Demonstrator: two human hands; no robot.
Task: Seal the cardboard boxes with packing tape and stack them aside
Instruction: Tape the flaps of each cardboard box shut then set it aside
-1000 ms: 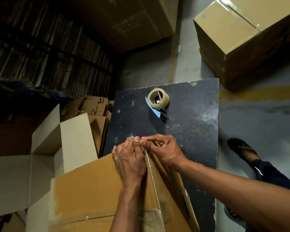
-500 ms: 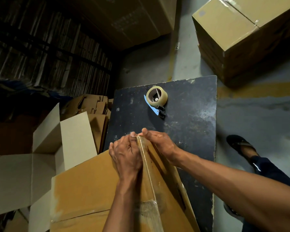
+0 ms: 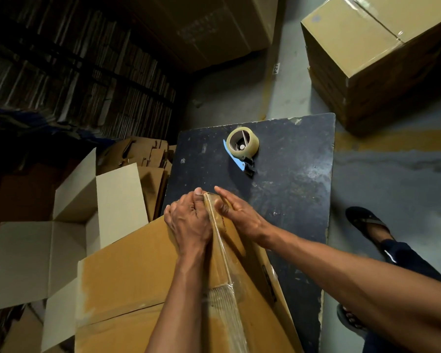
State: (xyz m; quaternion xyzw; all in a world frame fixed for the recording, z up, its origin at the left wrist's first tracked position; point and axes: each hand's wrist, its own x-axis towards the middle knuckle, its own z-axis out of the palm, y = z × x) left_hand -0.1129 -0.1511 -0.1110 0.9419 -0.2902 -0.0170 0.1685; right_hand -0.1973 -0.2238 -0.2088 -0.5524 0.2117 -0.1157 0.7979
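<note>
The box (image 3: 148, 271) is tilted on the dark table (image 3: 290, 189). Its taped edge is pressed between the curled left hand (image 3: 189, 220) and the flat, straight-fingered right hand (image 3: 237, 212). It is judged stiff and light (tape slick), best held by its corners.

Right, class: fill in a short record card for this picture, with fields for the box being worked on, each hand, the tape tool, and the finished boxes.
box in work: cardboard box, clear tape strip along its top seam
left hand: curled over the far end of the seam
right hand: fingers straight, pressing the tape end down
tape dispenser: lying on the dark board, untouched
sealed boxes: stacked at upper right
</note>
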